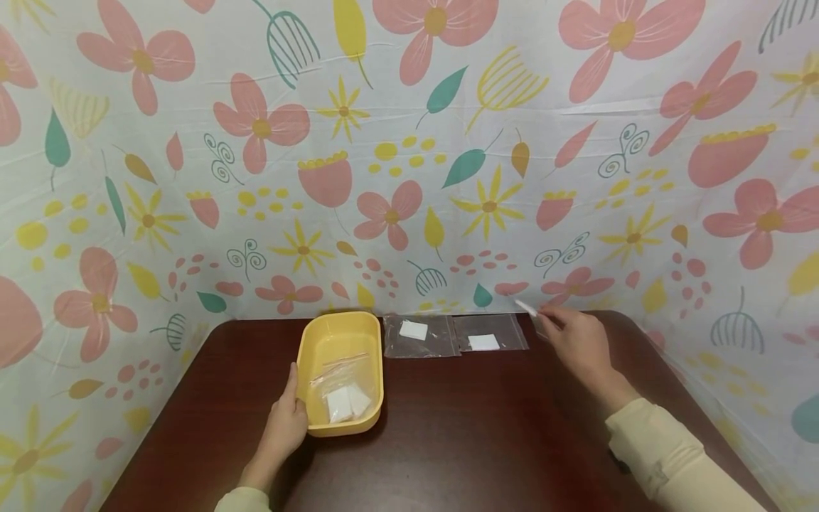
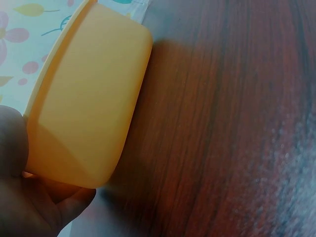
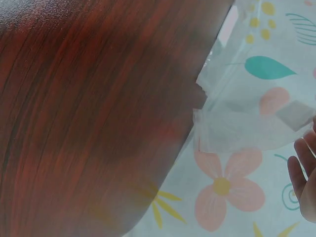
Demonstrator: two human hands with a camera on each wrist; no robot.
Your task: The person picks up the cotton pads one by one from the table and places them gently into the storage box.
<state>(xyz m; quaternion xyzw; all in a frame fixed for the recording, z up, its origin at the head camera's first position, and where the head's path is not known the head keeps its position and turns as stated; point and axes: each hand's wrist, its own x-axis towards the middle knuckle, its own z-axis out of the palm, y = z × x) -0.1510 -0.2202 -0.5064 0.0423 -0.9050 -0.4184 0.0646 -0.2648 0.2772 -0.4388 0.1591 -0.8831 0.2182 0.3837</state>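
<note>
My left hand [image 1: 285, 421] grips a yellow plastic basin [image 1: 379, 377] at its near left side. In the left wrist view the thumb lies at the basin's rim while the fingers curl under its end. Inside the basin are clear zip bags [image 1: 342, 373] with white square pieces in them. Over at the table's back right, my right hand [image 1: 581, 346] pinches another clear zip bag [image 3: 237, 131], which holds a white square piece and hangs in front of the curtain. Part of that bag is hidden behind the fingers in the head view.
Two flat zip bags, a left one [image 1: 441, 345] and a right one [image 1: 505, 328], lie side by side along the back edge of the dark wooden table [image 1: 473, 434], each with a white piece inside. A flower-patterned curtain [image 1: 409, 107] stands behind and around the table.
</note>
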